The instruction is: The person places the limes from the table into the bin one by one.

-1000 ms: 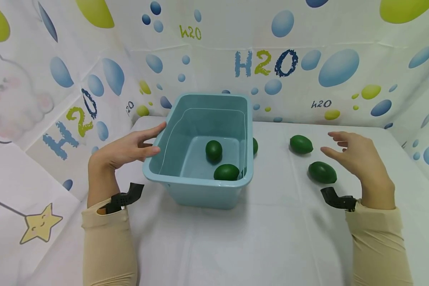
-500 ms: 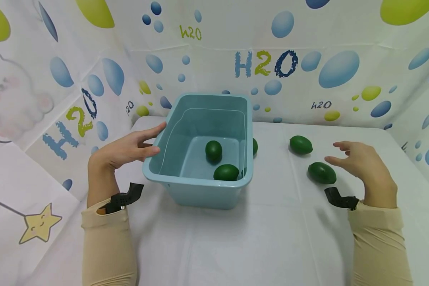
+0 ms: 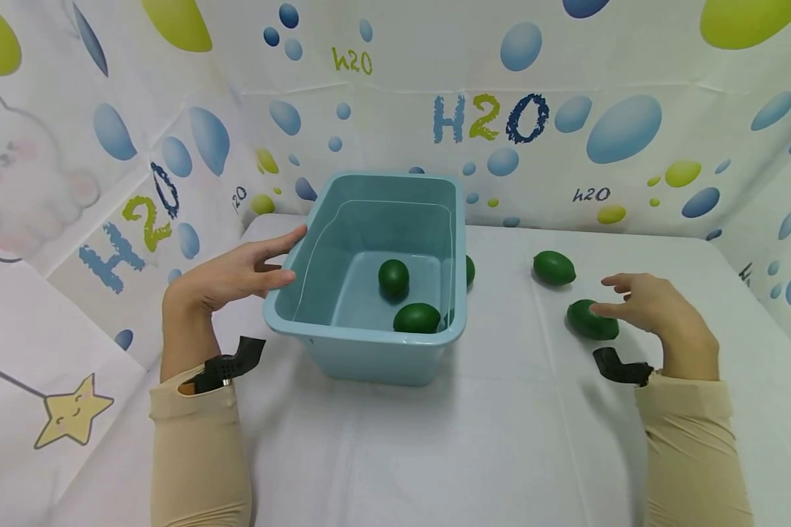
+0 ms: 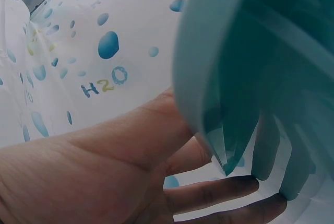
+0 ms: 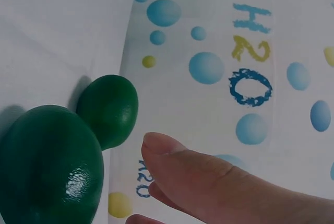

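My left hand (image 3: 237,277) rests against the left side of a light blue plastic bin (image 3: 376,359). Its straight fingertips (image 4: 245,182) touch the bin's outer wall in the left wrist view, and its thumb lies at the rim. My right hand (image 3: 655,307) hovers beside a dark green lime (image 3: 589,322), thumb and fingers apart with nothing between them. In the head view the thumb tip overlaps this lime. Farther back on the table lies a second lime (image 3: 554,268). Inside the bin are a lime (image 3: 394,279) and another lime (image 3: 417,318), plus a sliver of green at the right wall.
Another lime (image 3: 470,271) shows partly behind the bin's right wall. White cloth covers the table (image 3: 494,439). Behind it hangs a white curtain (image 3: 395,110) with blue and green drop prints. A dark wrist mount (image 3: 622,368) sits under the right wrist.
My right hand first drew back toward me and slightly right, then came left and lower to the nearer lime. The left hand and the bin stay where they were.
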Tool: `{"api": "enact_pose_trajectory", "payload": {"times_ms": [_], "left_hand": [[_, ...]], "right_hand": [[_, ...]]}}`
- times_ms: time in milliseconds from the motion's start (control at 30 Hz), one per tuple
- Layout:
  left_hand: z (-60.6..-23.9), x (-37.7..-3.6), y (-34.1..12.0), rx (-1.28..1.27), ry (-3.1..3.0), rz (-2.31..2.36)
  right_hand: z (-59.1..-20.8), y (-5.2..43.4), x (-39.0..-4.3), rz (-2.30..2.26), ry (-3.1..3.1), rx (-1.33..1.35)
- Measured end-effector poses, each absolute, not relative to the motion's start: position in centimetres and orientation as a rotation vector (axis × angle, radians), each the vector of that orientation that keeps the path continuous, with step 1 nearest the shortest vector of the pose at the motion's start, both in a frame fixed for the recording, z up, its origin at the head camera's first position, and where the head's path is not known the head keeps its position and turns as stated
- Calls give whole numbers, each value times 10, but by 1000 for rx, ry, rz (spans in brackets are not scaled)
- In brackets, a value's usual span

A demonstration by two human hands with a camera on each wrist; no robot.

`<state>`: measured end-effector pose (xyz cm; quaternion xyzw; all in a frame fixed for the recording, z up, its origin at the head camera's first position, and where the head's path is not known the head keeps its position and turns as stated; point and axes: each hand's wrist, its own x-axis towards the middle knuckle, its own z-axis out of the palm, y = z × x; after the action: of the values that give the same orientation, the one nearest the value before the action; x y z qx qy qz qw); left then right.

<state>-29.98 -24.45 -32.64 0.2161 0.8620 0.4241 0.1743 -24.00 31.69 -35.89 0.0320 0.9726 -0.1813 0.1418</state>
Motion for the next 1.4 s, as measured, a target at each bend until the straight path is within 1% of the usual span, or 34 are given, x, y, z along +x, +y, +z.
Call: {"api": "enact_pose_trajectory", "payload": {"times_ms": [1400], "left_hand": [[-326, -303, -243, 572, 2464, 1189]], "right_hand": [[-391, 311, -261, -471, 2719, 38]]}}
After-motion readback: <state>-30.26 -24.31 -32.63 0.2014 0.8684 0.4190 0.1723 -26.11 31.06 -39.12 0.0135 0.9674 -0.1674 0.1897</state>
